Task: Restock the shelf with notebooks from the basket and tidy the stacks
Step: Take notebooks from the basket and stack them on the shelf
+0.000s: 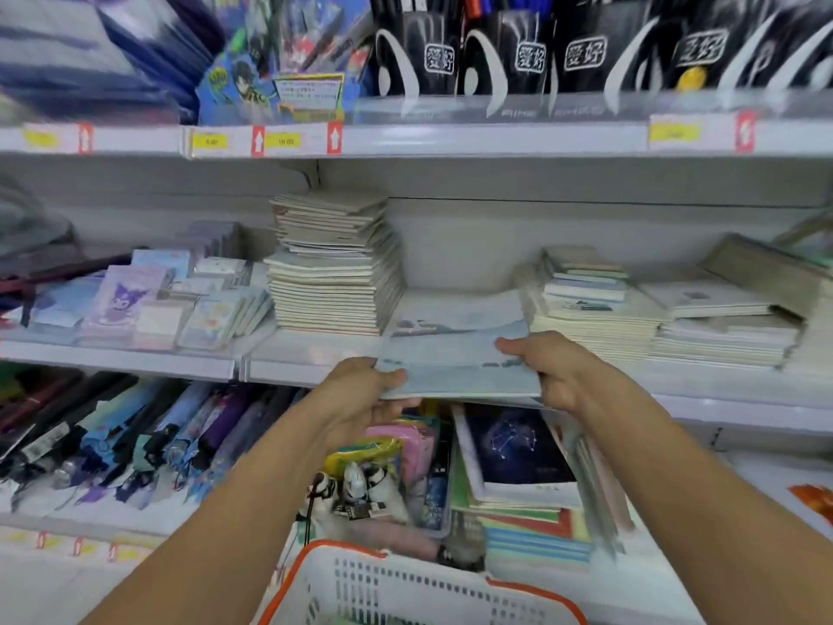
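- Both hands grip one pale blue bundle of notebooks (455, 363): the left hand (360, 394) curls round its left end, thumb on top, and the right hand (547, 369) clamps its right end.
- Held flat, the bundle sits over the front edge of the middle shelf (315, 360), in the gap between two stacks.
- To its left a tall stack (336, 263) rises, leaning unevenly; to its right lie lower stacks (590, 309).
- Small packaged pads (148, 300) fill the shelf's left end.
- Below, a white basket (405, 588) with an orange rim sits at the bottom edge of the view.
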A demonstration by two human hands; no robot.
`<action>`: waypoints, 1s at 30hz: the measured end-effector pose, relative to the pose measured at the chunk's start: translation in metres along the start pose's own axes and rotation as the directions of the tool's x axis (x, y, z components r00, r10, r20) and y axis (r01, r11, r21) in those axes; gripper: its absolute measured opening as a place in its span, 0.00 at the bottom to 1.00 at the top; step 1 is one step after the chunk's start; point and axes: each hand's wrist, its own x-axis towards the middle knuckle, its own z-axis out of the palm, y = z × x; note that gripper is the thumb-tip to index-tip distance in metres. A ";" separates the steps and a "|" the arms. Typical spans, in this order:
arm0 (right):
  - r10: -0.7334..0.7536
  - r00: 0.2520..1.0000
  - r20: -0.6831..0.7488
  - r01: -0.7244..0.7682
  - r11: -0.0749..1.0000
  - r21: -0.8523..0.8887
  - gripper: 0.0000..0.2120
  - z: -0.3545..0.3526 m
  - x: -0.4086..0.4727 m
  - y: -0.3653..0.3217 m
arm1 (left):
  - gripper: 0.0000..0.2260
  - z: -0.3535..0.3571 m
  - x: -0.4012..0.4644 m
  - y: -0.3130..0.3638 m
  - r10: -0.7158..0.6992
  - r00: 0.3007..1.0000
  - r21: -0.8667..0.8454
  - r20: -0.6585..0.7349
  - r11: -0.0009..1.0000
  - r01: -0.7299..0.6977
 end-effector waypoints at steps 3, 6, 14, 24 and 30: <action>0.063 0.997 0.035 -0.062 0.998 -0.024 0.13 0.000 0.023 -0.008 | 0.10 0.008 0.029 0.003 -0.011 0.992 -0.131 -0.124 0.991 -0.005; 0.036 0.999 0.026 -0.034 0.996 -0.079 0.21 -0.001 0.045 -0.008 | 0.10 0.010 0.056 0.013 0.011 0.989 -0.116 -0.150 0.993 -0.029; -0.118 0.981 -0.157 0.004 0.810 -0.587 0.36 -0.004 0.093 0.000 | 0.20 0.007 0.115 0.038 0.176 0.982 0.585 -0.065 0.804 -0.105; -0.514 0.823 -0.241 -0.011 0.410 -0.912 0.11 -0.010 0.131 0.024 | 0.16 0.004 0.179 0.016 0.446 0.865 0.855 -0.228 0.516 -0.041; -0.613 0.749 -0.250 -0.032 0.344 -0.939 0.06 -0.006 0.129 0.031 | 0.12 0.011 0.177 0.011 0.514 0.818 0.812 -0.259 0.575 -0.104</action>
